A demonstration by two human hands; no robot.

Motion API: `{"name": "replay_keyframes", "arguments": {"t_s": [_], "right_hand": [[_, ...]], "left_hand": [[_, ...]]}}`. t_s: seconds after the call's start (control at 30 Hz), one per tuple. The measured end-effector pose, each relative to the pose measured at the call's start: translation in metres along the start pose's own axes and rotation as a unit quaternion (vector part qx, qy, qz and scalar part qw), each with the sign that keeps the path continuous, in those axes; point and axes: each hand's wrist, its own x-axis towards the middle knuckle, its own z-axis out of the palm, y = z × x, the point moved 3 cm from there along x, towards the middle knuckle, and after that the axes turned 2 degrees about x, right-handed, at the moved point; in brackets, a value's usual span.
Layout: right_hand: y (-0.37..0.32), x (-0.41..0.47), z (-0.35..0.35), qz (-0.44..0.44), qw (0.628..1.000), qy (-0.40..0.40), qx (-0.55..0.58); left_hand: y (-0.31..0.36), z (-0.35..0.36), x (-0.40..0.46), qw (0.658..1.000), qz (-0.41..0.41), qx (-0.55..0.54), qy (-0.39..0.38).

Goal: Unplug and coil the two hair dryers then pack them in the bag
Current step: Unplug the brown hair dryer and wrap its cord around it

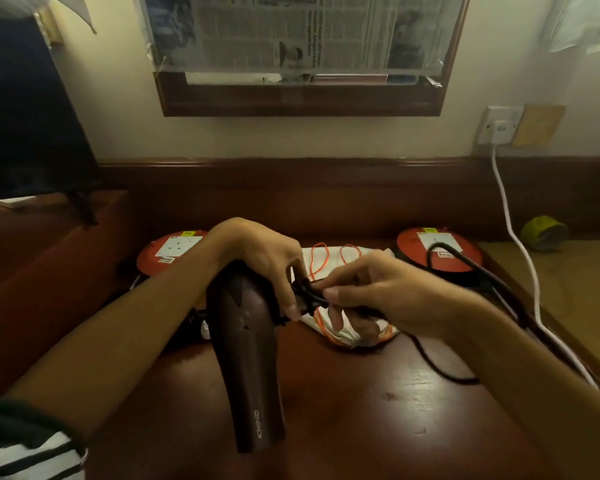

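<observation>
Both hands meet above the middle of the surface (378, 410): my left hand (257, 261) curls over the rear end of the dark maroon hair dryer (245, 348), fingers wrapped round the part where the cord leaves it, while my right hand (371, 292) pinches a bunch of the black cord (303, 294) between thumb and fingertips, right against the left fingers. I hold the dryer raised off the wood, its nozzle pointing back toward me, white lettering on its barrel. From my right hand the cord runs out to the right and loops up to the red cable reel (439, 249) on that side, with another stretch of it lying curved on the surface below my forearm. Under the hands lies the white drawstring bag (343, 336) with orange strings, flat on the wood. A second red cable reel (168, 252) sits to the left, partly behind my wrist. A white cable (513, 233) drops from a wall socket (501, 124) at the right. Above hangs a frame covered with newspaper (291, 32).
</observation>
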Motion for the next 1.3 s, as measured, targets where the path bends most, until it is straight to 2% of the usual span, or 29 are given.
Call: {"name": "replay_keyframes", "arguments": {"t_s": [0.1,0.17,0.27,0.37,0.5,0.6,0.67,0.77,0.87,0.97,1.07,1.13,1.23,1.3], "right_hand": [[0.022,-0.016,0.016,-0.063,0.988,0.076,0.116],[0.039,-0.021,0.025,-0.101,0.981,0.124,0.113],[0.066,-0.025,0.039,-0.124,0.976,0.15,0.102],[0.091,-0.025,0.041,-0.1,0.986,0.099,0.095],[0.114,-0.029,0.032,-0.013,0.999,-0.044,0.022],[0.113,-0.014,0.009,0.007,0.999,-0.036,0.013],[0.099,0.006,-0.014,0.005,0.997,-0.059,-0.056],[0.067,0.03,-0.042,0.108,0.96,-0.126,-0.226],[0.034,0.043,-0.052,0.149,0.932,-0.157,-0.29],[0.006,0.047,-0.042,0.147,0.902,-0.156,-0.375],[-0.015,0.034,-0.03,0.133,0.873,-0.133,-0.45],[-0.02,0.02,-0.022,0.14,0.87,-0.143,-0.451],[-0.026,0.0,-0.014,0.165,0.915,-0.153,-0.336],[-0.029,-0.012,-0.008,0.14,0.941,-0.138,-0.276]], "left_hand": [[0.002,-0.002,-0.012,0.996,0.06,-0.061,0.036],[0.004,0.004,-0.012,0.994,0.08,-0.062,0.038],[0.008,0.01,-0.008,0.996,0.079,-0.041,0.023],[0.009,0.012,-0.009,0.996,0.082,-0.041,0.011],[0.017,0.012,-0.023,0.988,0.123,-0.09,-0.018],[0.037,0.016,-0.03,0.984,0.144,-0.083,-0.061],[0.055,0.025,-0.023,0.986,0.145,-0.028,-0.082],[0.069,0.048,0.001,0.989,0.102,0.06,-0.09],[0.064,0.058,0.024,0.989,0.029,0.135,-0.05],[0.048,0.047,0.029,0.993,-0.027,0.11,-0.019],[0.043,0.034,0.023,0.997,-0.005,0.08,-0.001],[0.041,0.026,0.015,0.997,0.002,0.072,0.004],[0.035,0.013,0.004,0.998,-0.001,0.059,0.013],[0.026,0.008,-0.001,0.999,0.014,0.039,0.025]]}}
